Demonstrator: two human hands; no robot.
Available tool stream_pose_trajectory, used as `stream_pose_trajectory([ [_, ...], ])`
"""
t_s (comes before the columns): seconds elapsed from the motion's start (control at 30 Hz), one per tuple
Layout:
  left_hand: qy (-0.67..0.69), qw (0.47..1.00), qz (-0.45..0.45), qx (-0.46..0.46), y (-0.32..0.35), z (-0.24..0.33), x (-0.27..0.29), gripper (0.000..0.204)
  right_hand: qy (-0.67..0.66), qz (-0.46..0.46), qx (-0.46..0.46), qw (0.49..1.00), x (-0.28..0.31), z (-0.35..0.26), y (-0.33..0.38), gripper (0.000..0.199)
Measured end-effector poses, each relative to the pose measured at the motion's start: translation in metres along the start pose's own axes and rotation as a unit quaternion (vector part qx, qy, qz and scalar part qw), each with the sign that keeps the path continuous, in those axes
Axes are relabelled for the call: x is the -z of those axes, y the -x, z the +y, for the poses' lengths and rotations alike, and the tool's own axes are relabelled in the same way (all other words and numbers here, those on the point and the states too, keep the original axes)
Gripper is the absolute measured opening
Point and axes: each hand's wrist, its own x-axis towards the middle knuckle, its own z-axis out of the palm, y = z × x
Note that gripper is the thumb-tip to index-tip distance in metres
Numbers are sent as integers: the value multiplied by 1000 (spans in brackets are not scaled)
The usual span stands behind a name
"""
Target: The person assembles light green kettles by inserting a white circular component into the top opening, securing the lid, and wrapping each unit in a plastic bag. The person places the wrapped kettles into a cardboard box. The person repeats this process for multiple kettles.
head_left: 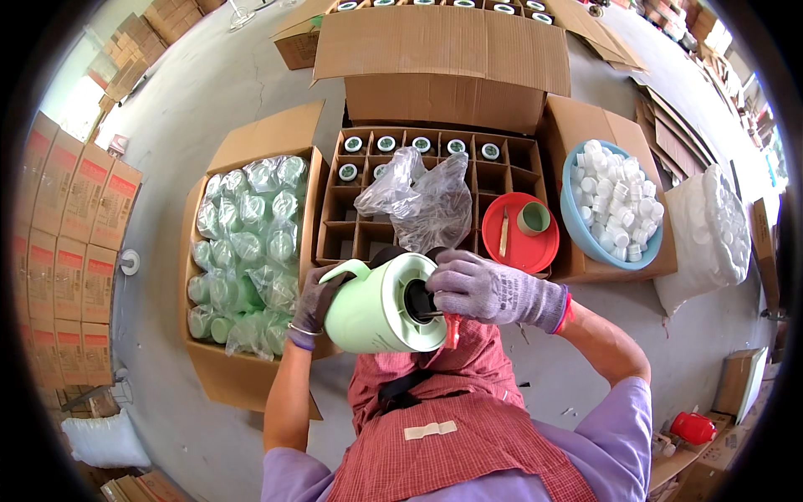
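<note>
My left hand point(313, 305), in a grey-purple glove, grips a pale green vacuum jug point(368, 311) by its handle side. The jug is tipped over, its round end with a dark opening turned toward the right. At that opening my right hand point(473, 286), gloved too, has its fingers curled closed against a black part point(417, 299). What the fingers hold is mostly hidden. A thin dark rod and a small red piece point(452, 331) show just below them.
At the left, a carton point(192, 335) holds several bagged green jugs. Ahead, a divided carton point(335, 205) holds white-topped bottles and crumpled plastic bags point(435, 201). A red plate point(523, 251) carries a knife and green cup; a blue basin point(577, 222) holds white caps.
</note>
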Motion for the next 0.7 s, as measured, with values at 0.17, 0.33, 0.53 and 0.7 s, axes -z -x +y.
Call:
stream_pose_trajectory([
  [0.17, 67, 998, 3, -24, 9, 16, -7, 30, -258, 4, -304, 917, -2, -27, -4, 22],
  [0.33, 25, 980, 168, -106, 29, 31, -39, 26, -300, 105, -478, 819, -7, -28, 6, 27],
  [0.53, -180, 932, 238, -207, 41, 44, -58, 22, -414, 77, -630, 653, -12, -11, 7, 33],
  [0.7, -270, 926, 220, -145, 40, 44, -61, 22, -443, 101, -558, 694, -37, 19, 35, 37],
])
